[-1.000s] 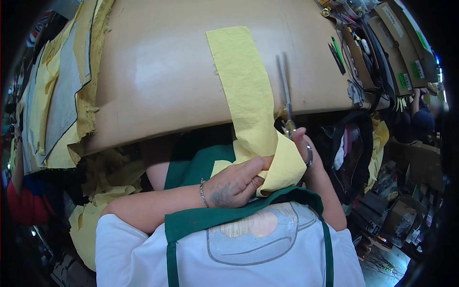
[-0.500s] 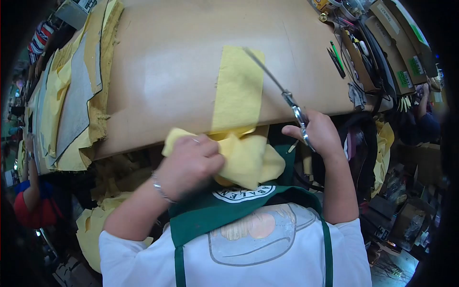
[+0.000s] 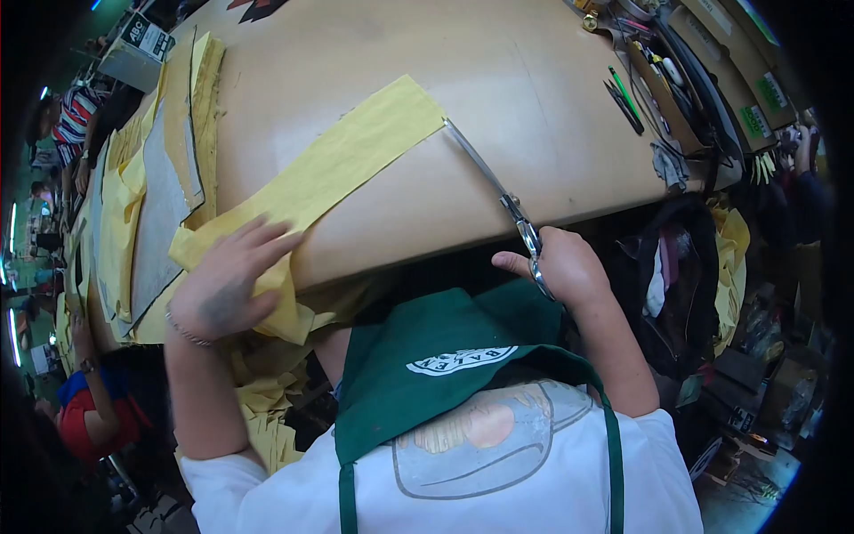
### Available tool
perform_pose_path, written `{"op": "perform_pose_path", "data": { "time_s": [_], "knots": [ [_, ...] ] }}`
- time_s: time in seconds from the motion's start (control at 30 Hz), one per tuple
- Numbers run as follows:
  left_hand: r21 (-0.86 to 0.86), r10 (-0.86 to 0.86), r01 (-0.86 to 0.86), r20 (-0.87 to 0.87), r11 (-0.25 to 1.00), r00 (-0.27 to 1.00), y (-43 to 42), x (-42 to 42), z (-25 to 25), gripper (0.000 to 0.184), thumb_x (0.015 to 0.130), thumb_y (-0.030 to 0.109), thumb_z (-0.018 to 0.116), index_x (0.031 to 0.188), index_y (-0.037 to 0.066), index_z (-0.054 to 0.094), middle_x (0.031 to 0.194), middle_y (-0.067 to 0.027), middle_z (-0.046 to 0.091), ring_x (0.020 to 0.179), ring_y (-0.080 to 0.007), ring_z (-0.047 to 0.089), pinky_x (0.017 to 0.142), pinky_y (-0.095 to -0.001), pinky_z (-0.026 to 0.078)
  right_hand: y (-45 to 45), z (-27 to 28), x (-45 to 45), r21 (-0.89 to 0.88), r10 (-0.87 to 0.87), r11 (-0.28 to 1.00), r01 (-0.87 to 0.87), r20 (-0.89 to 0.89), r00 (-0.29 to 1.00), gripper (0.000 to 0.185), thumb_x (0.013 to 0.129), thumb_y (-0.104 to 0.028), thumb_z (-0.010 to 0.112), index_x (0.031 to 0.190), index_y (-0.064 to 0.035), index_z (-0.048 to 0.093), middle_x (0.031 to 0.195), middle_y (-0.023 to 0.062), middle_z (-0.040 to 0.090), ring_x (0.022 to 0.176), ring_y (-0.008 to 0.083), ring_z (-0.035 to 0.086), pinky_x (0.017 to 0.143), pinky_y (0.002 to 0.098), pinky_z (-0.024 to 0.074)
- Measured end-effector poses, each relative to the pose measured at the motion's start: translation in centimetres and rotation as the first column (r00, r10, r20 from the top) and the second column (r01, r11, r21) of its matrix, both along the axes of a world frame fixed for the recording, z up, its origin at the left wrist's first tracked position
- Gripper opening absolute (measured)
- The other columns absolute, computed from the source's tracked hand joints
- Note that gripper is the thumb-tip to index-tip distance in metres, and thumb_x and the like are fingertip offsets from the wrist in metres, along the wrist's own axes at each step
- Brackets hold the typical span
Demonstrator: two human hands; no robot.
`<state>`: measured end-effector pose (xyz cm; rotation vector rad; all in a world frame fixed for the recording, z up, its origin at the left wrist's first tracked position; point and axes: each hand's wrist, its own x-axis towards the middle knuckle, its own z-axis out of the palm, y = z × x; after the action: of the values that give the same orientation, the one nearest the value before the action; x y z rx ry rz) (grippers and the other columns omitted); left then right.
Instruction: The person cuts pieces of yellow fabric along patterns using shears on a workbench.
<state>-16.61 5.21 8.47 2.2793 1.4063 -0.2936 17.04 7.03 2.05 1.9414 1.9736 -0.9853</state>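
Observation:
A long yellow strip of fabric (image 3: 356,142) lies slantwise across the table, its near end bunched and hanging over the front edge. My left hand (image 3: 233,283) is over that near end with its fingers apart, slightly smeared by motion; whether the palm touches the cloth is hidden. Metal scissors (image 3: 498,189) are gripped by their handles in my right hand (image 3: 576,271), the thumb sticking out to the side. Their blades look closed, and the tip is at the far right corner of the strip.
Layered yellow and grey material (image 3: 156,205) lies along the table's (image 3: 400,36) left side. At right are pens (image 3: 625,102), a grey rag (image 3: 669,166) and cardboard boxes (image 3: 712,36). More yellow cloth (image 3: 271,418) lies below the edge. A person in red (image 3: 93,418) is at far left.
The yellow strip has swung from upright to slanting, its near end now farther left. My left hand has moved left and its fingers have spread. The scissors have shifted slightly left and nearer.

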Motion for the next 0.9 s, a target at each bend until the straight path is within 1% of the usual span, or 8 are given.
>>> {"op": "perform_pose_path", "data": {
  "time_s": [0.07,0.13,0.2,0.47,0.5,0.6,0.73,0.9],
  "knots": [
    [0.136,0.034,-0.057,0.166,0.989,0.985,2.1,3.6,-2.4,0.063,0.069,0.038,0.064,0.125,0.021,0.04,0.134,-0.0087,0.031,0.125,-0.0371,0.022,0.096,-0.0569,0.023,0.0,0.0,-0.1,0.019,-0.003,1.0,0.003,0.004,1.0,0.068,0.065,-0.065,0.054,0.068,0.0025,0.056,0.067,0.0226,0.057,0.07,0.0382,0.057,0.064,0.0433,0.0457],
    [0.361,0.199,-0.206,0.056,0.91,0.978,5.7,6.8,-6.4,0.065,0.073,0.05,0.056,0.128,0.023,0.036,0.137,-0.0086,0.025,0.127,-0.0355,0.017,0.094,-0.0625,0.019,-0.2,-0.2,-0.3,0.046,0.002,0.999,-0.002,0.002,1.0,0.067,0.065,-0.064,0.054,0.068,0.0027,0.056,0.067,0.0228,0.057,0.07,0.0383,0.057,0.065,0.0431,0.0455],
    [0.345,0.309,-0.307,0.049,0.887,0.95,8.9,7.8,-10.7,0.066,0.075,0.056,0.049,0.13,0.024,0.032,0.14,-0.0064,0.02,0.128,-0.0348,0.015,0.094,-0.0643,0.017,-0.3,-0.6,-0.1,0.085,-0.001,0.996,0.001,-0.004,1.0,0.066,0.066,-0.063,0.055,0.068,0.0028,0.055,0.068,0.0231,0.057,0.07,0.0383,0.057,0.065,0.0427,0.0452],
    [0.461,0.148,-0.203,0.153,0.864,0.977,7.3,8.0,-12.9,0.044,0.083,0.04,0.046,0.124,0.023,0.043,0.135,-0.0029,0.032,0.127,-0.0291,0.023,0.093,-0.0631,0.02,-2.1,-3.9,3.2,-0.075,-0.194,0.981,0.18,-0.303,0.933,0.063,0.064,-0.059,0.063,0.065,0.0023,0.051,0.061,0.0154,0.054,0.058,0.0273,0.055,0.058,0.0363,0.0441],
    [0.476,0.139,-0.203,0.166,0.856,0.976,7.1,8.2,-13.1,0.041,0.084,0.036,0.046,0.123,0.022,0.044,0.134,-0.003,0.034,0.126,-0.0289,0.025,0.092,-0.063,0.021,-2.5,-3.7,3.7,-0.174,-0.244,0.965,0.195,-0.332,0.911,0.063,0.063,-0.063,0.061,0.063,-0.0012,0.049,0.054,0.0073,0.049,0.049,0.0168,0.05,0.05,0.0299,0.0426],
    [0.477,0.111,-0.197,0.202,0.857,0.973,7.0,8.5,-13.3,0.035,0.086,0.026,0.046,0.12,0.019,0.046,0.131,-0.003,0.038,0.124,-0.0278,0.03,0.091,-0.0626,0.024,-4.9,-3.6,4.5,-0.379,-0.435,0.889,0.259,-0.518,0.737,0.063,0.062,-0.067,0.058,0.064,-0.0052,0.047,0.052,0.0006,0.046,0.046,0.0087,0.047,0.043,0.0235,0.0393],
    [0.475,0.059,-0.191,0.28,0.859,0.958,6.6,9.0,-13.2,0.036,0.086,0.023,0.046,0.12,0.015,0.046,0.131,-0.0027,0.038,0.124,-0.0261,0.03,0.091,-0.0624,0.025,-6.8,-2.8,5.1,-0.442,-0.415,0.887,0.137,-0.629,0.658,0.063,0.063,-0.069,0.054,0.066,-0.0064,0.045,0.052,-0.0021,0.044,0.046,0.0067,0.045,0.042,0.0215,0.0374],
    [0.483,0.017,-0.116,0.205,0.868,0.979,4.9,11.4,-13.0,0.039,0.085,0.026,0.046,0.12,0.009,0.045,0.131,-0.0037,0.038,0.124,-0.028,0.03,0.09,-0.0624,0.026,-8.9,-4.7,6.5,-0.259,-0.213,0.966,0.012,-0.768,0.603,0.059,0.073,-0.066,0.045,0.066,-0.0077,0.045,0.06,-0.0001,0.048,0.056,0.0086,0.047,0.05,0.0229,0.0392]
  ]
}}
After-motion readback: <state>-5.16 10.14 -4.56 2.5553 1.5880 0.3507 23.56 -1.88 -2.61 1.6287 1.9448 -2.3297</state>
